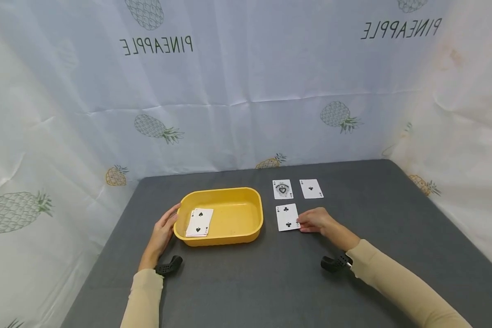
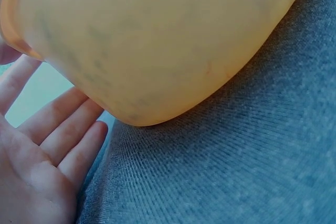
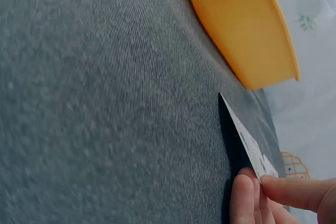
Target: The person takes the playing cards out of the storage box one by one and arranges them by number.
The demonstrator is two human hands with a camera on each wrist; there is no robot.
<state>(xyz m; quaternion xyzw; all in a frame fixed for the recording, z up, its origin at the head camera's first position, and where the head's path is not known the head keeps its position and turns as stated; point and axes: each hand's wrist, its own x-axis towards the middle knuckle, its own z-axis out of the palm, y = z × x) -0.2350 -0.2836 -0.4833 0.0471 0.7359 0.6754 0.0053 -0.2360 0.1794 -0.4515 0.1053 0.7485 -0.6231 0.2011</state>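
A shallow yellow plastic basin (image 1: pixel 233 214) stands on the dark cloth, left of centre. My left hand (image 1: pixel 162 232) holds its left end at the rim, with several fingers along the outer wall (image 2: pixel 73 129). Inside, at the left, lies a small stack of playing cards (image 1: pixel 199 222), a two of spades on top. My right hand (image 1: pixel 317 220) pinches the right edge of a two of clubs (image 1: pixel 287 217) between thumb and fingers. The right wrist view shows this card (image 3: pixel 247 142) tilted, its near edge above the cloth.
Behind the two of clubs, an ace of spades (image 1: pixel 283 189) and an ace of clubs (image 1: pixel 311 188) lie face up side by side. The grey cloth (image 1: pixel 246 291) covers the table. A white pineapple-print curtain (image 1: pixel 246 82) hangs at the back and sides.
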